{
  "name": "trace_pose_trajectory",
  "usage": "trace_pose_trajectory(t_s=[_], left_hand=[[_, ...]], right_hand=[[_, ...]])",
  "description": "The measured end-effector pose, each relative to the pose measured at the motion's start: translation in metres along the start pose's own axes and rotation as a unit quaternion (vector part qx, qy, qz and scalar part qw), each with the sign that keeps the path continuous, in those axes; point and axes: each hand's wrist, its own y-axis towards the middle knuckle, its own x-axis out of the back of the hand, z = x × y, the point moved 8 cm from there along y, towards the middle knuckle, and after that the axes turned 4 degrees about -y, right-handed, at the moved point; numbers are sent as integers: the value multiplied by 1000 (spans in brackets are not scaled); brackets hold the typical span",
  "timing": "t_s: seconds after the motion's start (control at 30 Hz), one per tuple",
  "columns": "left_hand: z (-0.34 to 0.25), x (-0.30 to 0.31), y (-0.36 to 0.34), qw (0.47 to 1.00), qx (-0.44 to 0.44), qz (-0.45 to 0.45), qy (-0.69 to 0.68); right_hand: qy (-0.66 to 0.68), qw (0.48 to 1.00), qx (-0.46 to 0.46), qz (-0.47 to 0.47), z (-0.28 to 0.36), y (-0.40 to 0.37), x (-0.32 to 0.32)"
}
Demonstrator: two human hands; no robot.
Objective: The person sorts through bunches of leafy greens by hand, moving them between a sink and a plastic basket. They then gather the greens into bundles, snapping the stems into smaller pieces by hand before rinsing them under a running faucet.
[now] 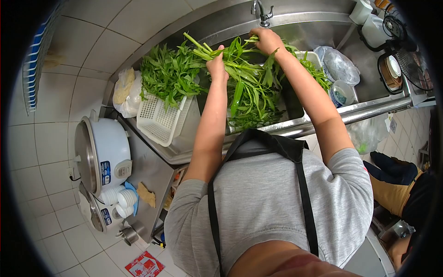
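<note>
Over the sink [295, 32], my left hand [217, 68] is closed around the stems of a bunch of leafy greens [242, 74] that look like water spinach. Long leaves hang from this bunch toward more greens [254, 113] lying in the basin. My right hand [267, 41], near the faucet [264, 18], has its fingers closed on stem ends [253, 38]. To the left, a white perforated basket [159, 121] carries a heap of the same greens [170, 74]. Beyond my right forearm, another white basket [314, 57] also has greens in it.
Plastic bags [339, 64] and a small tub [342, 93] stand at the sink's right, with a fan [413, 64] farther over. A tied white bag [127, 92] and a large rice cooker [108, 152] are on the left. Another person [392, 184] is at the lower right.
</note>
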Motion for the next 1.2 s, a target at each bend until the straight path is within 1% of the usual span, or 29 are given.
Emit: trace_pose_trajectory(t_s=[0.07, 0.1, 0.13, 0.27, 0.3, 0.4, 0.53, 0.6, 0.63, 0.67, 0.7, 0.73, 0.8, 0.83, 0.87, 0.9, 0.93, 0.97, 1.03, 1.07, 1.13, 1.17, 1.2], left_hand=[[4, 6, 3, 1000, 7, -6, -18], [7, 9, 4, 999, 22, -6, -26], [10, 10, 4, 999, 38, -7, -33], [19, 12, 3, 998, 46, -23, -26], [18, 9, 1, 999, 41, -6, -15], [17, 7, -3, 998, 53, -12, -7], [17, 8, -3, 998, 54, -18, 8], [11, 10, -1, 999, -5, -27, 45], [13, 9, 1, 999, -5, -25, 45], [7, 5, -2, 998, -36, -28, 47], [0, 1, -6, 996, -66, -32, 48], [-2, -3, -9, 996, -66, -31, 47], [-14, -12, -15, 988, -128, -25, 81], [-16, -15, -16, 988, -128, -25, 81], [-18, -19, -17, 984, -144, -15, 103], [-19, -23, -17, 979, -159, -4, 126], [-18, -25, -17, 979, -158, -3, 126], [-18, -29, -18, 974, -172, 6, 148], [-18, -35, -20, 964, -203, 17, 172], [-15, -37, -19, 964, -201, 18, 173], [-15, -41, -20, 950, -242, 20, 197], [-18, -39, -21, 941, -254, 10, 223], [-17, -34, -17, 941, -253, 10, 223]], right_hand=[[24, 999, 39, 26, 10, -5, -2], [2, 993, 117, -3, 25, -10, 2], [-18, 991, 130, 26, 31, -13, -4], [-20, 986, 156, 45, 54, -24, -8], [-16, 985, 164, 49, 58, -25, -7], [-24, 986, 165, 30, 56, -23, -12], [-41, 982, 175, 56, 62, -25, -15], [-35, 985, 157, 70, 58, -23, -23], [32, 988, 145, 37, 55, -22, -22], [98, 986, 134, 5, 50, -21, -21], [139, 983, 115, -26, 43, -20, -21], [138, 983, 115, -27, 40, -19, -27], [282, 959, -11, -24, 19, -18, -35], [303, 950, -56, -46, 12, -20, -38], [303, 950, -56, -46, 13, -22, -38], [392, 911, -126, -22, 5, -25, -46], [475, 858, -195, 3, -2, -31, -55], [476, 857, -196, 3, -5, -32, -56], [559, 785, -266, 30, -14, -39, -69], [559, 784, -268, 30, -16, -40, -69], [600, 751, -275, -11, -20, -41, -67], [631, 708, -315, -31, -38, -40, -73], [663, 649, -371, -35, -55, -44, -73]])
